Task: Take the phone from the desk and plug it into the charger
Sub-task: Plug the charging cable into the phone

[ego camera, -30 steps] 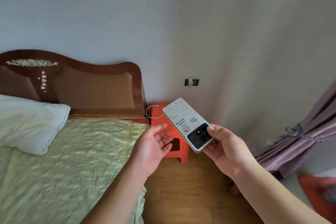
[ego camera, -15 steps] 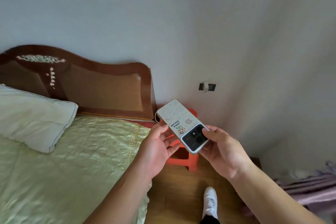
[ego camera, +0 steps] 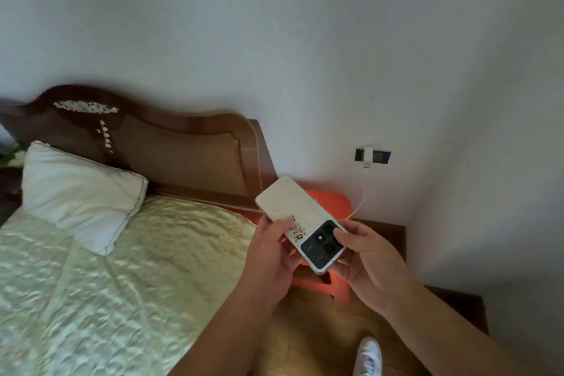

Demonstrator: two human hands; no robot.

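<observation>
A: Start at the left. What is there?

B: A bed (ego camera: 122, 284) with a pale quilt and a white pillow (ego camera: 79, 195), under a dark wooden headboard (ego camera: 183, 149). Nothing there matters for the task.

A: And the hands?

B: The left hand (ego camera: 271, 256) is curled on the phone (ego camera: 300, 223), thumb over its back near the sticker. The right hand (ego camera: 369, 259) is closed on the camera end, one of its fingers (ego camera: 340, 233) lying on the black camera block. Both hold it in the air above an orange stool (ego camera: 331, 201); it touches no surface.

A: How does the phone lie?

B: Back side up, long axis running from about 5 o'clock at the camera end to 11 o'clock at the free end. I judge the port to be on that far short edge, but it is too small to see.

A: Where is the charger?

B: A white plug (ego camera: 367, 154) sits in a dark wall socket at about 1 o'clock from the phone, well apart. Its white cable (ego camera: 361, 198) hangs down and curves towards the stool, passing behind the phone; the connector end is hidden.

A: Which hand is nearer the cable?

B: The right, I judge. One hand would have to let go and find the connector.

A: The phone's look?

B: White patterned back, a small cartoon sticker, a square black camera block with a pale rim.
</observation>
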